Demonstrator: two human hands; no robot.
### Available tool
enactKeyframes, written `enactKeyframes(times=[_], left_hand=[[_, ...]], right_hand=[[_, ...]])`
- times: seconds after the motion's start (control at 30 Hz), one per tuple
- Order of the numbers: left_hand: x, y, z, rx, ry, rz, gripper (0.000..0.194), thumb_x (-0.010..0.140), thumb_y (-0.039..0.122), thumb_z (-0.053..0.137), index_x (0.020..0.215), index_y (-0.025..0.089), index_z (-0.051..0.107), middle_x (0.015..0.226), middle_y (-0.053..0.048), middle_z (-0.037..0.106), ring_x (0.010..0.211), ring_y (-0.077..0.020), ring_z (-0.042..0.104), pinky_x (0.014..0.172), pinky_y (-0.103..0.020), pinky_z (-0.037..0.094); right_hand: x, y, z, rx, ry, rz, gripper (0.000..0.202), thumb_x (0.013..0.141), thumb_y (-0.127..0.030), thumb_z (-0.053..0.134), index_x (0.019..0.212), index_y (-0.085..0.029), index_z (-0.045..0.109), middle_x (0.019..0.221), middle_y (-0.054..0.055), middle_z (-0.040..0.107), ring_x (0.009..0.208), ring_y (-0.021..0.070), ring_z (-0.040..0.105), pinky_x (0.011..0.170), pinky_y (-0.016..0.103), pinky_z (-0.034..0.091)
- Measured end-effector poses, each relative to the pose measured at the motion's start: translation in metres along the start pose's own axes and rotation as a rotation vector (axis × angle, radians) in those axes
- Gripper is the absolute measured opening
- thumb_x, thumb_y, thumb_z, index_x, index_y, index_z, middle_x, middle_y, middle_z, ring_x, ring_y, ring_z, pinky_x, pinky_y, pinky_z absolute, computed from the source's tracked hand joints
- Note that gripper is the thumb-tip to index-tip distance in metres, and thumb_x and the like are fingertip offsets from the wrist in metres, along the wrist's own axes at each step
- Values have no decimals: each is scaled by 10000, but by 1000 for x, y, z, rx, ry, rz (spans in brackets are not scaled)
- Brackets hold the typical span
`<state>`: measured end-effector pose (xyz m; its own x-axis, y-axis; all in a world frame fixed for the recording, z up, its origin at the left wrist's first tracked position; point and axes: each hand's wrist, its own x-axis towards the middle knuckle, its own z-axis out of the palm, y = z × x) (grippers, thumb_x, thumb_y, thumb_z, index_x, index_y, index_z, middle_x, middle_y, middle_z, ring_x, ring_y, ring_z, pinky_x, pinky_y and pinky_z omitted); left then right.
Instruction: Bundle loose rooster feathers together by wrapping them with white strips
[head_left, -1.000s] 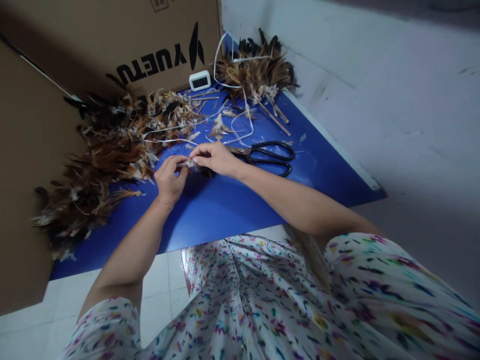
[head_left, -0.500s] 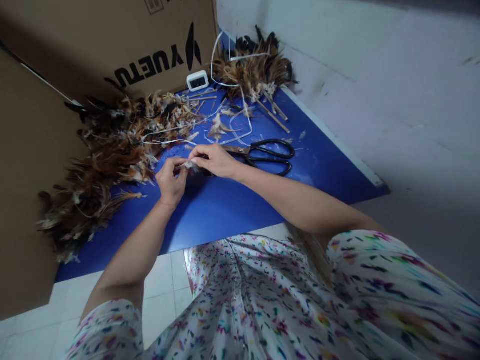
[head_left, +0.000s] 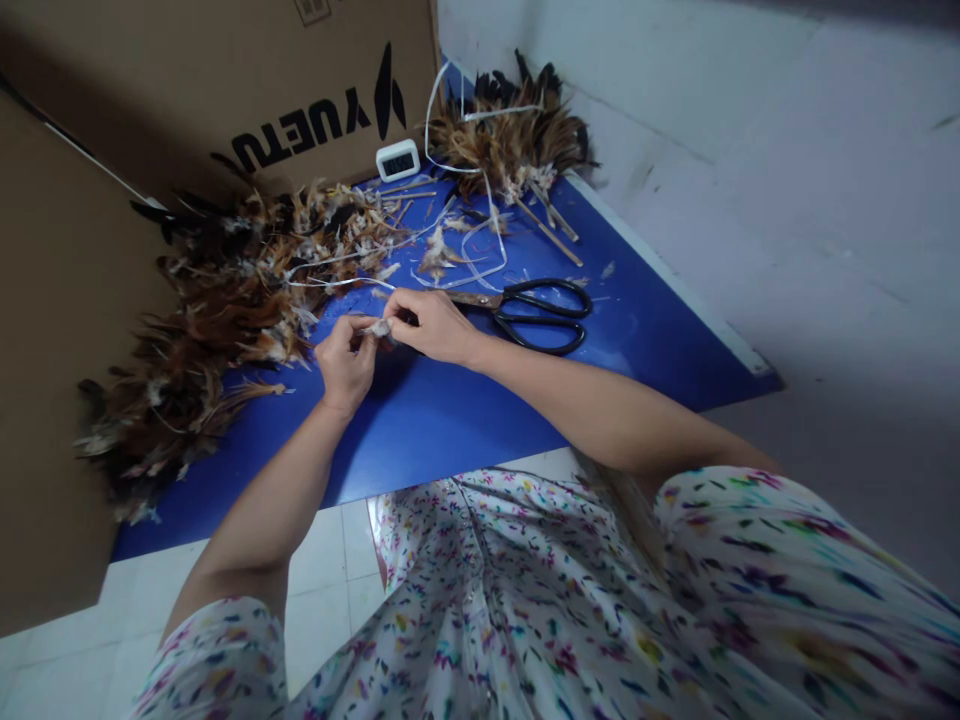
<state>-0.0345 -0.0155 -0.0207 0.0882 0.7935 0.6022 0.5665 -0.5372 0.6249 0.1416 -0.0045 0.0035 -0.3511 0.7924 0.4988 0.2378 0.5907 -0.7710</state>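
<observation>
Over the blue table [head_left: 450,430], my left hand [head_left: 347,365] pinches a small whitish, fluffy piece [head_left: 380,328] that looks like the base of a feather. My right hand [head_left: 431,325] meets it from the right, its fingers closed on the same piece. Most of that piece is hidden between the fingers. Black-handled scissors [head_left: 544,312] lie just beyond my right wrist, their blades partly covered by the hand. A thin white strip [head_left: 337,284] runs on the table behind both hands.
Brown and black feathers [head_left: 217,320] are heaped along the left side. Another feather bundle [head_left: 510,135] lies at the back, near thin sticks [head_left: 551,238]. A small white digital clock [head_left: 397,160] stands before a cardboard box [head_left: 315,80]. A wall [head_left: 750,180] borders the right.
My right fingers have curled in slightly more around the fluffy piece, and dark feathering seen below my right hand is now mostly hidden. The left hand has hardly moved.
</observation>
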Motion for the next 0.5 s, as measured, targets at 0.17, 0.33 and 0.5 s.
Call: enactKeyframes(times=[0.17,0.33,0.5], left_hand=[[-1,-2,0,-4,-25,-51,165,900,342,567,921,185,614,701,0,696,612,-118,686,610,-218,523],[0,-3,0,34,-21,-37,118,871,286,583,913,187,632,716,8,690,612,-110,678,611,-210,522],[1,-2,-2,83,-14,2,97,835,232,588,892,179,646,756,6,693,623,-94,662,622,-195,516]], right_hand=[[-2,-2,0,-18,43,10,66,780,-175,511,751,-167,570,668,-33,577,619,88,476,656,231,361],[-4,-3,-1,-30,33,-1,82,783,-172,506,759,-160,583,683,-23,583,636,95,487,667,242,358],[-4,-1,-4,-35,-15,-38,122,822,-178,496,796,-146,611,702,-12,598,649,98,504,669,246,356]])
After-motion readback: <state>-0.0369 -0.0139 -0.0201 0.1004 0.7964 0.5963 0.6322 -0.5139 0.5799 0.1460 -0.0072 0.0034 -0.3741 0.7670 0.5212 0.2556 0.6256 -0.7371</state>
